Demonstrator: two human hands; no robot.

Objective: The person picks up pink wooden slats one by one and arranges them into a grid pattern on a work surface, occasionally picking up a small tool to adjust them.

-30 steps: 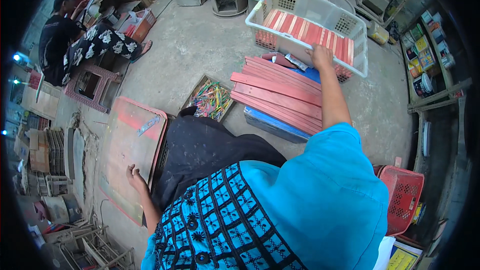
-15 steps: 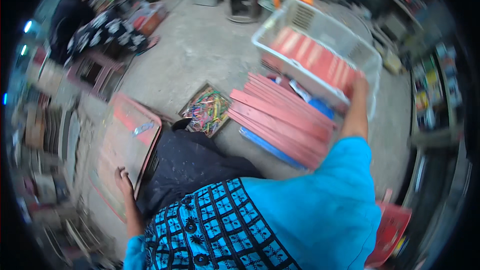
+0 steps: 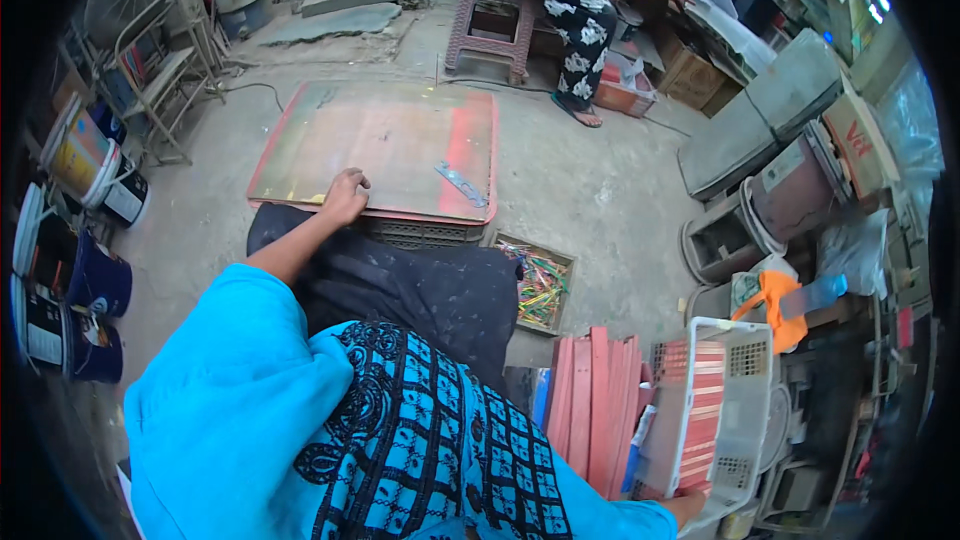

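Note:
My left hand (image 3: 346,197) rests on the near edge of a flat board (image 3: 370,135) with a red rim, its fingers loosely bent and nothing visible in them. A flat grey metal piece (image 3: 461,185) lies on the board near its right edge. At the lower right, my right hand (image 3: 690,506) reaches into the near end of a white plastic basket (image 3: 750,330). It touches the stacked pinkish-red pieces (image 3: 706,395) inside; its fingers are mostly hidden. Long pinkish-red strips (image 3: 597,405) lie beside the basket.
A shallow tray (image 3: 569,292) of colourful slim sticks sits right of my lap. An orange cloth (image 3: 780,310) hangs beyond the basket. Ahead, another person in patterned trousers (image 3: 580,25) sits on a plastic stool (image 3: 488,30). Buckets (image 3: 100,270) stand at the left.
The view has swung left, so the board now lies ahead and the basket at the lower right. My left hand stays on the board and my right hand at the basket's pieces.

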